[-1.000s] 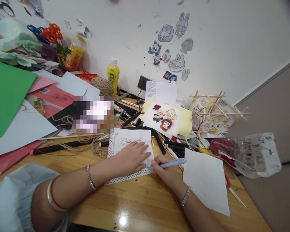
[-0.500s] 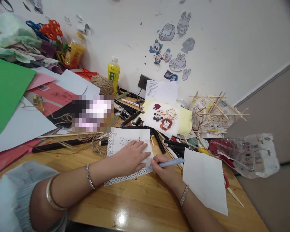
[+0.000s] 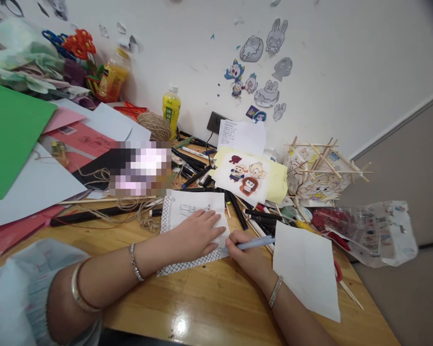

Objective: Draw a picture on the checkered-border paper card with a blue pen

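Observation:
My left hand (image 3: 198,234) lies flat across a white sheet of paper (image 3: 173,218), its fingers spread toward the right edge. The sheet carries line drawings near the top, a patterned strip down the left side and a cross-hatched border along the bottom. My right hand (image 3: 245,250) is closed around a light blue pen (image 3: 256,242), whose tip end is at the lower right corner of the sheet. The exact tip is hidden by my fingers. Beside my right forearm lies a blank white sheet (image 3: 305,269).
Behind the sheet lie several black markers (image 3: 238,211) and a colored character drawing (image 3: 248,175). A stick frame (image 3: 321,168) and a clear plastic package (image 3: 375,235) stand right. Twine (image 3: 155,126), a yellow-green bottle (image 3: 171,110) and green paper (image 3: 14,139) are left.
My hands keep almost the same place on the sheet, with the pen still at its right edge. The whole view has shifted very slightly.

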{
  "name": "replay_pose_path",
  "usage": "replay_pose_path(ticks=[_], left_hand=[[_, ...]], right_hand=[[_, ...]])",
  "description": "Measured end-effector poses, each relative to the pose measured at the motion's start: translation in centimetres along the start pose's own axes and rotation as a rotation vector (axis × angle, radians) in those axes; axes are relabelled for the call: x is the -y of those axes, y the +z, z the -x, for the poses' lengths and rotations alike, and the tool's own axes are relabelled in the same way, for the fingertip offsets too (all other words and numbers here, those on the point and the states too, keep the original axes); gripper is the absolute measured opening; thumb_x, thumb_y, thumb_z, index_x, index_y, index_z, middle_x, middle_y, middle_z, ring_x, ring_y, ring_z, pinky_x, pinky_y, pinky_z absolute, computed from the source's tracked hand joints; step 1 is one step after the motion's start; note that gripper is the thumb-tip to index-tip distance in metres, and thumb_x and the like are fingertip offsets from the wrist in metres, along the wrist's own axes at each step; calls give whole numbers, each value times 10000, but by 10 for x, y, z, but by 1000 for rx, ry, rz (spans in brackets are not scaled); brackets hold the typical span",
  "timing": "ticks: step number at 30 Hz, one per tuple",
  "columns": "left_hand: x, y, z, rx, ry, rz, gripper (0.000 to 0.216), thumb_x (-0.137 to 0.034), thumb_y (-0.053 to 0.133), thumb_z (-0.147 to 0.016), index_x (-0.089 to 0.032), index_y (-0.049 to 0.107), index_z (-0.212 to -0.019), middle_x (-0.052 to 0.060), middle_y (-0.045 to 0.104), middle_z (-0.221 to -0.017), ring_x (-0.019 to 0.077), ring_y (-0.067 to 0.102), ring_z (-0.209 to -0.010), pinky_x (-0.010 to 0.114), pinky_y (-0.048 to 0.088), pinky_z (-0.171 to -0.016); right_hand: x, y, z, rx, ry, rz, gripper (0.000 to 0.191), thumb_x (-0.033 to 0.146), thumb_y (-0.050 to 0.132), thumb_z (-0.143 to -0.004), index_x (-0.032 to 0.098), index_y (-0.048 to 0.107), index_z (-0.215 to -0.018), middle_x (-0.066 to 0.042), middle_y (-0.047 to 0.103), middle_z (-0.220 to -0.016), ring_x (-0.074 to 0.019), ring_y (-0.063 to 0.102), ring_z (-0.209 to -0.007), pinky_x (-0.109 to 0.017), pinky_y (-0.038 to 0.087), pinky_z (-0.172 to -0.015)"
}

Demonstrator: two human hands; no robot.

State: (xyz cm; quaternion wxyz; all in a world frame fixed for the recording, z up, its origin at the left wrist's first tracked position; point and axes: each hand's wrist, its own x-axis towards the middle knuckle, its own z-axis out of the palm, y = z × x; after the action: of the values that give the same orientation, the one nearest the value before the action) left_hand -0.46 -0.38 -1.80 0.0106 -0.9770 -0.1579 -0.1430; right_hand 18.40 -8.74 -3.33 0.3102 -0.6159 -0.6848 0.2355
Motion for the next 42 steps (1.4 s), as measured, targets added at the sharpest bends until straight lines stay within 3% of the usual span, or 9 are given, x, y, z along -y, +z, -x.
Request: replay_pose_path(ticks=[22, 42], left_hand=[[0, 0, 0, 10, 10, -14, 386, -384, 567, -916, -180, 585, -1243, 175, 574, -1280, 339, 528, -1176, 475, 424, -957], [-1, 1, 1, -14, 2, -20, 373, -392, 585, -911, -190, 589, -1225, 160, 579, -1274, 323, 530, -1169, 455, 413, -959]], right_hand=[[-1, -1, 4, -55, 3, 56, 363, 335, 447, -901, 221, 324, -579, 44, 419, -554, -138, 432, -559, -277, 283, -543], [2, -1, 5, -5, -17, 40, 370, 317, 461, -890, 221, 357, -548, 41, 443, -539, -134, 446, -543, -272, 322, -547]])
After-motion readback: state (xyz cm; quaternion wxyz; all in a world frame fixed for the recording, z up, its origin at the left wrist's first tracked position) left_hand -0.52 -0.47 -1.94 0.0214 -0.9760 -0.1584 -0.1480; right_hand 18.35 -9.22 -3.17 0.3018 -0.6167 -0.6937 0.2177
